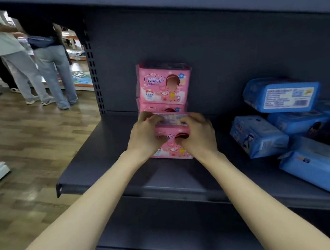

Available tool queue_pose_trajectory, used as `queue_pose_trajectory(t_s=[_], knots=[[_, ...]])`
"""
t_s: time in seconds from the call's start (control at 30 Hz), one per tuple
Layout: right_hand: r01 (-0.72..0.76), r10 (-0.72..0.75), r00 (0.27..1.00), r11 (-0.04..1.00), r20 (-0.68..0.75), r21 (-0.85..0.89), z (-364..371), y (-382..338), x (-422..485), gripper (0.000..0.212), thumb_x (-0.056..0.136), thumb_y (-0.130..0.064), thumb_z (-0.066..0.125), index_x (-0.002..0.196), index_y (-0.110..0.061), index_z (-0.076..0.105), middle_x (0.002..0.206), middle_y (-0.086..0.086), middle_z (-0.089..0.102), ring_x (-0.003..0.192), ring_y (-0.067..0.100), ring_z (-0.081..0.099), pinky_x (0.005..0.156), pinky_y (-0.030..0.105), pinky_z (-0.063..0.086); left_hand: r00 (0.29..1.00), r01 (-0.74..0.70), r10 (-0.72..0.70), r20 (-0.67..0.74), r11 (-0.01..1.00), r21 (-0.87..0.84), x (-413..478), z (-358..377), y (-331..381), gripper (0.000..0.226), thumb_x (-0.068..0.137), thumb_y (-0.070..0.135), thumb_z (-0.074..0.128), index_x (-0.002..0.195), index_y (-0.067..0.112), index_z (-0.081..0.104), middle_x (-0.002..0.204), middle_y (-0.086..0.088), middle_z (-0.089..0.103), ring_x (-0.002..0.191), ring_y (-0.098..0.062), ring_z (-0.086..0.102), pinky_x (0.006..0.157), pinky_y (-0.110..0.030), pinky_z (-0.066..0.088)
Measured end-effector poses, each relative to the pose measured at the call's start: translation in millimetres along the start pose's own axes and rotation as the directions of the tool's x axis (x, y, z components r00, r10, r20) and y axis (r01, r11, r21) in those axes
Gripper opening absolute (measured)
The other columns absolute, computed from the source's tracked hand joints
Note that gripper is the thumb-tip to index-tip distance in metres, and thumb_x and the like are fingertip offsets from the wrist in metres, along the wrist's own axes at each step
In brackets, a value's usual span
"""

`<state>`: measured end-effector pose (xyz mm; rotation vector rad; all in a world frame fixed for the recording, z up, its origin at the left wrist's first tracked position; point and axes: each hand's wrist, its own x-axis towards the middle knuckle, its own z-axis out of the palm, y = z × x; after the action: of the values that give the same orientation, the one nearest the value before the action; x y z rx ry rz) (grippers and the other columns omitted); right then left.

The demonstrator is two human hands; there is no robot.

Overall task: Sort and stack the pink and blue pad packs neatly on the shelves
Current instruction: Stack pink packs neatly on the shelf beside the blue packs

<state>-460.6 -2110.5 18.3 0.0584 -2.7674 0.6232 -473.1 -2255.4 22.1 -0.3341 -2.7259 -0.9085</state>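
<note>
- Hands: left hand (pixel 146 135) and right hand (pixel 198 134) both clasp glossy, pillowy pink pack (pixel 171 150) at frame centre, standing on matte dark shelf (pixel 103 174).
- Blue packs (pixel 281 98), soft rectangles, heaped crookedly at right.

A dark grey shelf (pixel 107 173) carries everything. A pink pack (pixel 170 145) stands upright on it, about midway back. Right behind this pack, more pink packs (pixel 165 83) stand one on another against the back panel (pixel 234 54). To the pink pack's right and apart from it, blue packs (pixel 259 136) lie in a loose heap, some tilted. The lowest blue pack (pixel 321 170) lies further forward than the pink pack.
</note>
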Motion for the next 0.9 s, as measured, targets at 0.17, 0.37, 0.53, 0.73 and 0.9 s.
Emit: queue_pose_trajectory(t_s=[0.17, 0.37, 0.53, 0.73, 0.9], knots=[[0.054, -0.055, 0.999, 0.998, 0.001, 0.017, 8, 1, 8, 0.049, 0.082, -0.02, 0.069, 0.128, -0.015, 0.055, 0.137, 0.003, 0.044, 0.121, 0.031, 0.042, 0.097, 0.03, 0.035, 1.0, 0.008, -0.008, -0.004, 1.0, -0.005, 7, 0, -12, 0.053, 0.076, 0.015, 0.071, 0.127, 0.014, 0.055, 0.131, -0.006, 0.041, 0.114, -0.027, 0.05, 0.095, -0.03, 0.038], [0.093, -0.093, 0.996, 0.995, 0.01, 0.023, 17, 2, 18, 0.053, 0.084, -0.012, 0.067, 0.134, -0.017, 0.05, 0.142, 0.001, 0.04, 0.124, 0.029, 0.038, 0.097, 0.026, 0.034, 1.0, 0.018, -0.018, -0.004, 1.0, 0.008, 18, 0, -22, 0.055, 0.077, 0.016, 0.071, 0.13, 0.013, 0.053, 0.132, -0.008, 0.04, 0.115, -0.031, 0.049, 0.099, -0.035, 0.037], [0.105, -0.105, 0.995, 0.994, 0.0, 0.015, 21, 2, 27, 0.054, 0.084, -0.012, 0.067, 0.135, -0.016, 0.049, 0.141, 0.001, 0.041, 0.124, 0.029, 0.039, 0.096, 0.029, 0.038, 0.999, 0.035, -0.035, 0.0, 0.999, 0.01, 25, 3, -25, 0.057, 0.078, 0.016, 0.071, 0.131, 0.015, 0.051, 0.134, -0.008, 0.038, 0.118, -0.032, 0.046, 0.103, -0.04, 0.038], [0.122, -0.122, 0.992, 0.992, -0.023, 0.018, 26, 5, 35, 0.052, 0.082, -0.012, 0.07, 0.131, -0.014, 0.053, 0.138, 0.003, 0.046, 0.12, 0.031, 0.043, 0.095, 0.033, 0.041, 0.999, 0.038, -0.038, -0.009, 0.999, 0.027, 31, 5, -27, 0.057, 0.079, 0.018, 0.07, 0.132, 0.014, 0.049, 0.135, -0.01, 0.038, 0.119, -0.034, 0.046, 0.103, -0.042, 0.039], [0.138, -0.137, 0.99, 0.99, -0.037, 0.018, 30, 9, 39, 0.05, 0.078, -0.012, 0.074, 0.125, -0.011, 0.058, 0.131, 0.004, 0.053, 0.115, 0.031, 0.05, 0.094, 0.034, 0.041, 0.999, 0.043, -0.043, -0.008, 0.998, 0.036, 33, 6, -26, 0.056, 0.079, 0.018, 0.07, 0.131, 0.015, 0.05, 0.135, -0.009, 0.037, 0.118, -0.034, 0.045, 0.103, -0.041, 0.039]])
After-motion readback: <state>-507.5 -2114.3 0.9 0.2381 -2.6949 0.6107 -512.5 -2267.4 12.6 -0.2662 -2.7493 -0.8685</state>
